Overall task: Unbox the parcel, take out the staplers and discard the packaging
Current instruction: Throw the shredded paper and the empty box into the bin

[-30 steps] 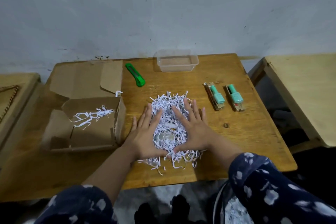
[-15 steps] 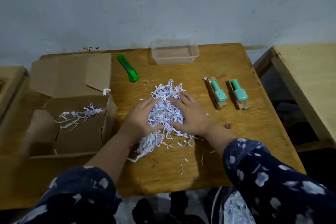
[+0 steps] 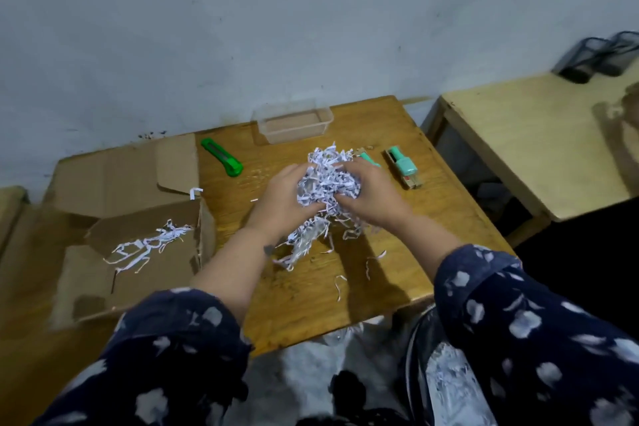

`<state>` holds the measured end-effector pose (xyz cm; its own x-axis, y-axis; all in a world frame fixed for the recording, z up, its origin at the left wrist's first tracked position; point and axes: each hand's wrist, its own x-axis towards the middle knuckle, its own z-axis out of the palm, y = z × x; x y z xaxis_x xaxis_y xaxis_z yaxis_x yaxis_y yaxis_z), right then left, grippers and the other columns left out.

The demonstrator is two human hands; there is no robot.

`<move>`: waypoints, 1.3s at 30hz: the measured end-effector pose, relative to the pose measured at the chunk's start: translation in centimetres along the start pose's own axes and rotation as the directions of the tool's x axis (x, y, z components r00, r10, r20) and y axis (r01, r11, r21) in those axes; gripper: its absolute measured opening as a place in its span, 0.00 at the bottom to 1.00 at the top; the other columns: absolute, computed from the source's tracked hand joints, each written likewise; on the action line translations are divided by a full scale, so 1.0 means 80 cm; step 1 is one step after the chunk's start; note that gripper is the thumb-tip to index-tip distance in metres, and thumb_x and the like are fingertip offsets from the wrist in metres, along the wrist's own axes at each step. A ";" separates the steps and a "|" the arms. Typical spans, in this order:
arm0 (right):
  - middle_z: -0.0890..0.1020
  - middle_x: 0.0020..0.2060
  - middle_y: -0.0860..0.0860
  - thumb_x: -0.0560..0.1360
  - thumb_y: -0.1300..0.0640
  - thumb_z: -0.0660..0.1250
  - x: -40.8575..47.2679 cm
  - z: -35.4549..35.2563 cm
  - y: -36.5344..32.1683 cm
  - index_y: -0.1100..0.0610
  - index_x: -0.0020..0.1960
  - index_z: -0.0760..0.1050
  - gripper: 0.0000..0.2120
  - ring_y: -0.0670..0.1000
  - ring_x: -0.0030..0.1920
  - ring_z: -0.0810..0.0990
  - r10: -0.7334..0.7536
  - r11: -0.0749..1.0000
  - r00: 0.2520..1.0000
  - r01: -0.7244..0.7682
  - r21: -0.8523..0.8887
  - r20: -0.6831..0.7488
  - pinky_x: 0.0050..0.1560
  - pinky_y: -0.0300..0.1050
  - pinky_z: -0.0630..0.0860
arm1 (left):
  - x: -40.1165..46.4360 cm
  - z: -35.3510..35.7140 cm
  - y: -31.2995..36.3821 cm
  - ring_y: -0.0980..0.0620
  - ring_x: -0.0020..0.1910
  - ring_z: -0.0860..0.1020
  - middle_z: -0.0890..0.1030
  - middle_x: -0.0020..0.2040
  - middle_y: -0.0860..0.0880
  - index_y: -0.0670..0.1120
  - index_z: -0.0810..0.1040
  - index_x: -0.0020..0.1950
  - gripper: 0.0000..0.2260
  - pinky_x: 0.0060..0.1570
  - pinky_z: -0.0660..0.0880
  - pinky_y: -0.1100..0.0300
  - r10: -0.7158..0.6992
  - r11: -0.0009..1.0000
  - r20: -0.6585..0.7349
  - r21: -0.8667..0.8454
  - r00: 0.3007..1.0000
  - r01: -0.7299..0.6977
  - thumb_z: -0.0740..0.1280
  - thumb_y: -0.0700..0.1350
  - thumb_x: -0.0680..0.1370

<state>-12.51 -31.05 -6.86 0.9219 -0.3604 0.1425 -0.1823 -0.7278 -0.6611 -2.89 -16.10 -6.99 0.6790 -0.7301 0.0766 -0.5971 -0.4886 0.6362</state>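
Note:
My left hand and my right hand grip a bundle of white shredded paper between them, lifted above the wooden table. Strands hang from the bundle and a few loose strips lie on the wood below. A mint-green stapler lies to the right of my right hand. A second mint-green stapler shows only its tip behind the bundle. The opened cardboard box sits at the left with some shreds inside.
A green utility knife lies near the back of the table. A clear plastic tub stands against the wall. A second, paler table is at the right with black mesh holders on it.
Both hands have closed round the shredded paper and raised it off the table. Several strips have dropped onto the wood. The camera has tilted, shifting the scene left.

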 end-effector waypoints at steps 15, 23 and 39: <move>0.80 0.55 0.56 0.68 0.61 0.73 -0.266 -0.176 0.045 0.60 0.59 0.77 0.19 0.54 0.57 0.77 0.340 0.889 0.831 -0.437 -0.137 -0.440 0.52 0.34 0.64 | -0.046 0.145 0.229 0.48 0.62 0.73 0.75 0.64 0.45 0.43 0.71 0.70 0.30 0.56 0.65 0.64 0.533 0.845 0.237 -0.196 0.812 -0.497 0.75 0.46 0.70; 0.79 0.56 0.56 0.69 0.61 0.71 -0.417 -0.167 0.153 0.61 0.61 0.76 0.21 0.55 0.58 0.77 0.603 0.745 0.676 -0.667 -0.004 -0.423 0.56 0.38 0.67 | -0.112 0.313 0.280 0.48 0.62 0.73 0.75 0.61 0.47 0.45 0.72 0.68 0.28 0.59 0.69 0.61 0.573 0.819 0.456 -0.347 0.681 -0.457 0.75 0.45 0.70; 0.65 0.68 0.54 0.72 0.53 0.71 -0.560 0.082 0.452 0.51 0.72 0.63 0.32 0.53 0.67 0.68 0.929 0.326 0.365 -0.887 0.327 0.061 0.59 0.34 0.62 | -0.181 0.661 0.117 0.48 0.74 0.59 0.64 0.75 0.51 0.55 0.58 0.76 0.40 0.73 0.52 0.51 0.138 0.934 0.843 0.065 0.520 -0.352 0.68 0.62 0.68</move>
<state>-58.15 -37.37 -41.98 0.1877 -0.7719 -0.6075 -0.7651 0.2729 -0.5832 -40.93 -35.35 -42.73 -0.0894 -0.8494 -0.5201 -0.8244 -0.2299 0.5172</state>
